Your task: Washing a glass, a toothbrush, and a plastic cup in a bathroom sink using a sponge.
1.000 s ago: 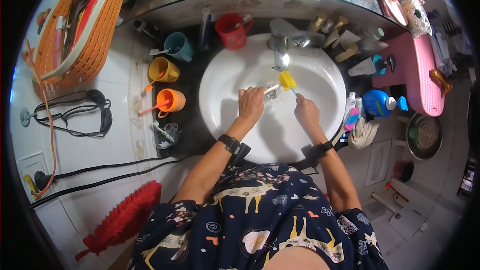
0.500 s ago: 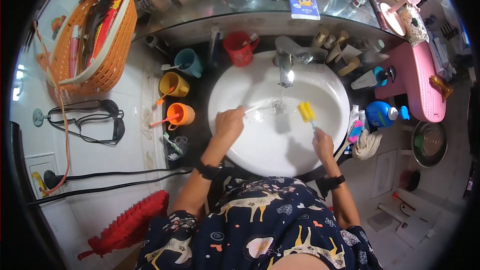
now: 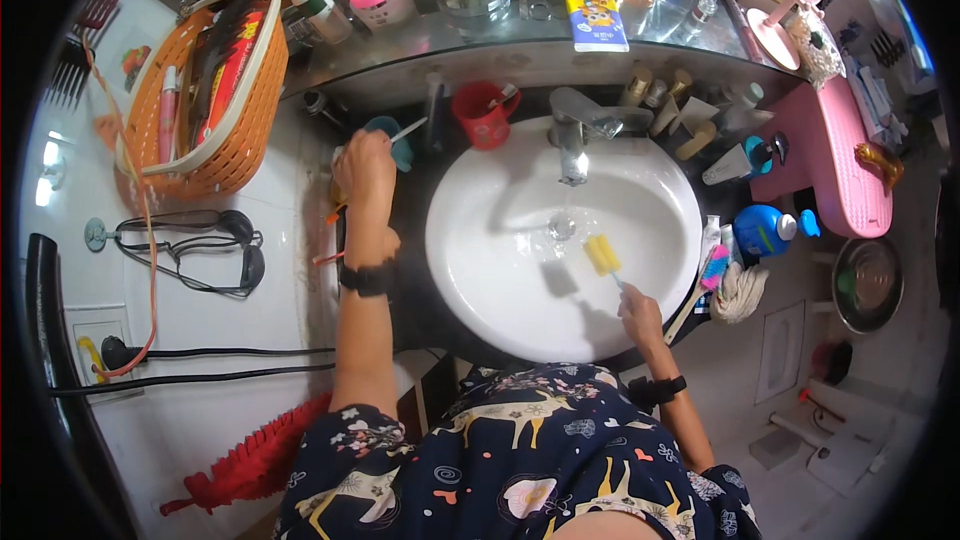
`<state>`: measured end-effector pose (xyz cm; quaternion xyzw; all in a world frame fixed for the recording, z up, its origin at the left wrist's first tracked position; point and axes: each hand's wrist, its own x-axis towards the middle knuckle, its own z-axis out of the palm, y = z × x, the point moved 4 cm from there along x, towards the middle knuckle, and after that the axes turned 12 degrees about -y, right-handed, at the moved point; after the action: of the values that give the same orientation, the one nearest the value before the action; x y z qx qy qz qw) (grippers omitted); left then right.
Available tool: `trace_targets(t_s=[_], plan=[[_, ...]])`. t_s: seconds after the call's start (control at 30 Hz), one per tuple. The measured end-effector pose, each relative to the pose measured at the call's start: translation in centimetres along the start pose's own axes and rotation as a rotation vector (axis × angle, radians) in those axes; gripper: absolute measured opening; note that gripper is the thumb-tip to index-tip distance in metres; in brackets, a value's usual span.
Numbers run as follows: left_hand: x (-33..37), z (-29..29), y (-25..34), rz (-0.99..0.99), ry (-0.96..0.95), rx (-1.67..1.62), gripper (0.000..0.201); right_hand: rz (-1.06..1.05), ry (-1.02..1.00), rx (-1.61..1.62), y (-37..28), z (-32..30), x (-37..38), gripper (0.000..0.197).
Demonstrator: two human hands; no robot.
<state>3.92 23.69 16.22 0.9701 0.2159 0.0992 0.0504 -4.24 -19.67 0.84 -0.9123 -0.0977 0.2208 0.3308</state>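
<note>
My left hand [image 3: 366, 168] is closed round a slim white toothbrush [image 3: 408, 130], whose bristles I cannot make out. It is at the left of the counter, over the cups. A blue cup [image 3: 401, 154] shows partly behind the hand; the yellow and orange cups are mostly hidden by my hand and forearm. My right hand [image 3: 640, 315] grips the thin pale-blue handle of a yellow sponge brush [image 3: 602, 255], held over the right part of the white sink [image 3: 470, 310]. Water runs from the metal faucet [image 3: 573, 155] to the drain.
A red cup [image 3: 483, 120] stands behind the sink. Bottles, jars and a yellow-and-blue tube [image 3: 595, 10] line the glass shelf above. On the left hang an orange basket [image 3: 255, 90] and goggles [image 3: 240, 240]. At the right are a blue bottle [image 3: 760, 232] and a scrub brush [image 3: 712, 268].
My left hand has moved from the running water to the cups at the left, with the white toothbrush in it. My right hand keeps the sponge brush over the sink, slightly lower.
</note>
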Motion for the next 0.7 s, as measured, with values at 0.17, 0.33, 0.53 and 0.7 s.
trace_targets(t_s=[0.17,0.33,0.53,0.7], plan=[[6.5,3.3,-1.7,0.160,-0.186,0.263,0.011,0.059,-0.064,0.084,0.6,1.0,-0.4,0.023],[5.4,2.3,3.0,0.400,0.377,0.194,0.010,0.073,-0.045,0.078,0.5,0.7,-0.7,0.024],[2.7,10.4,8.7,0.283,-0.193,-0.306,0.011,0.083,-0.095,0.105,0.1,1.0,-1.3,0.024],[0.8,11.1,8.6,0.344,-0.219,-0.383,0.017,0.048,-0.093,0.065,-0.6,1.2,-1.5,0.024]])
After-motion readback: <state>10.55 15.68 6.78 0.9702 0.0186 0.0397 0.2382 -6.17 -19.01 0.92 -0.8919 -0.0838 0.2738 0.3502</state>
